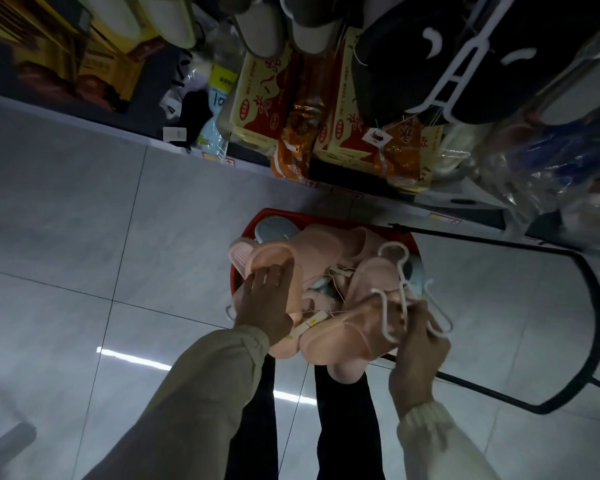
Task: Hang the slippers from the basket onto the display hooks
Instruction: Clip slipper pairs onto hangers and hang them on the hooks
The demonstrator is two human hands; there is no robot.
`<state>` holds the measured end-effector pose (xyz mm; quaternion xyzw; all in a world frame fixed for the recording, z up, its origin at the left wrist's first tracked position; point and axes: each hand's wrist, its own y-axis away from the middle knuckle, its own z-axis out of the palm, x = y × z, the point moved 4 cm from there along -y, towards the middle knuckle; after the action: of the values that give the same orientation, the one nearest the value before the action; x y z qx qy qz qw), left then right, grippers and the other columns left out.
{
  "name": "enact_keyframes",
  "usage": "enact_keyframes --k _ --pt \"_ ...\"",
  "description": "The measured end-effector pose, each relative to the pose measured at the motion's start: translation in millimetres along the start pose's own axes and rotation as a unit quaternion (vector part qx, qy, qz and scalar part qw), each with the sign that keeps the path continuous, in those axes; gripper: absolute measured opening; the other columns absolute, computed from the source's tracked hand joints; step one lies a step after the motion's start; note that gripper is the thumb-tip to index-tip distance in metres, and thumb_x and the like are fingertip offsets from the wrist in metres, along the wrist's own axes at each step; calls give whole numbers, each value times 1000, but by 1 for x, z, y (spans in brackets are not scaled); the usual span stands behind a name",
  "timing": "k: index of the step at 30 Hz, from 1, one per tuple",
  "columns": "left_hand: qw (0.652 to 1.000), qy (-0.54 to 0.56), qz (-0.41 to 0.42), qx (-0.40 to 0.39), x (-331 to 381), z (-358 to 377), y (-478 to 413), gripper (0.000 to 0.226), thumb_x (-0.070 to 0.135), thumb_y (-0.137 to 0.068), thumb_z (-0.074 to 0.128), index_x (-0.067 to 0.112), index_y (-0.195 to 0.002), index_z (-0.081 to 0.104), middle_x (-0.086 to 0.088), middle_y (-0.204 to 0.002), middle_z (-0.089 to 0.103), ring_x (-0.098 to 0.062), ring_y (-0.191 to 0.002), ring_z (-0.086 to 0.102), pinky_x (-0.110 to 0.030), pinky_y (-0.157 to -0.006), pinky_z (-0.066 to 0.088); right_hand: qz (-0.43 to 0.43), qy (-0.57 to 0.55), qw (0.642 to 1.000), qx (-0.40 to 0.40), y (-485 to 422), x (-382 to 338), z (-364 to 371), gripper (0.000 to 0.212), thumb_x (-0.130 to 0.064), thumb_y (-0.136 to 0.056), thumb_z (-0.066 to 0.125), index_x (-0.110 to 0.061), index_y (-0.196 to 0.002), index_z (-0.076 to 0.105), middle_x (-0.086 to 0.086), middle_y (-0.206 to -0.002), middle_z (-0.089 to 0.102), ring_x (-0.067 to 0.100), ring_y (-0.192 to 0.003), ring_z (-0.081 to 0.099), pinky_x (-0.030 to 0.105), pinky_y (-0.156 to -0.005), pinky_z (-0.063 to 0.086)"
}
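Right hand [418, 344] pinches the white hanger [400, 275], hook pointing away; left hand [267, 303] lies flat on a slipper [274, 258] alongside.

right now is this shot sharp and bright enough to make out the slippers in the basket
Head view: dim overall, yet the pink slippers in the red basket read clearly; a glare streak crosses the floor tiles; the right hand gripping white hangers is slightly motion-blurred; wide-angle distortion bends the shelf edge.

Beige ribbed-cuff sleeves [201, 393], black trousers [350, 427]
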<state>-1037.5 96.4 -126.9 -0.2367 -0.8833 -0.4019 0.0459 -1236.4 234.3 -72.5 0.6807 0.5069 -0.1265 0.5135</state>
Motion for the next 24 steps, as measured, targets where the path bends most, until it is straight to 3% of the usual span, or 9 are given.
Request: enact_keyframes --k 3,7,9,12,14,17,19,21,24 --pt "1000 -5 0 -2 1 -2 -1 106 37 -84 72 19 -158 0 -6 -160 19 -31 -145 20 -44 -119 18 6 55 998 -43 8 25 -16 27 -34 -101 54 -22 -84 72 -9 -78 74 8 -78 69 31 -70 51" --pt "1000 -1 2 2 -1 -3 -1 105 37 -84 72 19 -159 0 -6 -162 19 -31 -147 19 -46 -120 17 -84 105 987 -85 2 31 -11 34 -37 -96 60 -3 -98 61 9 -86 67 14 -77 65 34 -67 52" --pt "1000 -6 2 -4 -1 -3 -1 105 37 -84 72 20 -159 -1 -5 -163 17 -30 -149 17 -45 -121 16 -111 118 981 -107 -2 29 -1 25 -35 -96 63 -10 -98 61 11 -86 67 20 -75 67 35 -64 55" --pt "1000 -1 -1 -9 0 -3 1 105 34 -85 72 21 -158 -2 -5 -164 16 -30 -149 17 -45 -121 16 -72 183 976 -90 -10 30 7 29 -44 -96 59 -19 -111 57 1 -101 66 20 -89 63 38 -84 52" --pt "1000 2 3 -14 3 -5 2 104 32 -86 71 21 -158 -2 -4 -164 15 -29 -149 16 -45 -121 17 -84 250 962 -68 -18 25 11 27 -46 -98 54 -20 -103 60 -6 -89 65 12 -82 60 39 -91 43" --pt "1000 0 12 -16 8 -8 0 103 33 -86 70 21 -159 -2 -3 -164 15 -28 -148 17 -45 -121 19 -99 292 946 -99 -25 17 22 23 -39 -100 47 -27 -91 64 -14 -74 62 -5 -77 53 37 -93 30" --pt "1000 4 20 -12 9 -10 0 104 33 -84 70 21 -159 -2 -3 -163 16 -28 -147 19 -44 -120 21 -103 248 954 -134 -25 14 27 31 -27 -102 48 -27 -75 61 -9 -69 63 3 -72 57 36 -87 40" --pt "1000 9 25 -16 11 -13 5 105 31 -82 69 21 -159 -1 -3 -163 16 -29 -145 20 -42 -119 21 -109 208 959 -160 -21 9 26 37 -23 -104 46 -17 -71 63 1 -69 66 14 -67 62 28 -69 49" --pt "999 11 35 -11 14 -23 18 103 32 -81 69 20 -159 4 -3 -161 21 -29 -142 23 -43 -119 22 -103 185 959 -187 -7 -8 25 34 -22 -103 48 -11 -77 66 0 -72 67 0 -63 62 9 -57 44"
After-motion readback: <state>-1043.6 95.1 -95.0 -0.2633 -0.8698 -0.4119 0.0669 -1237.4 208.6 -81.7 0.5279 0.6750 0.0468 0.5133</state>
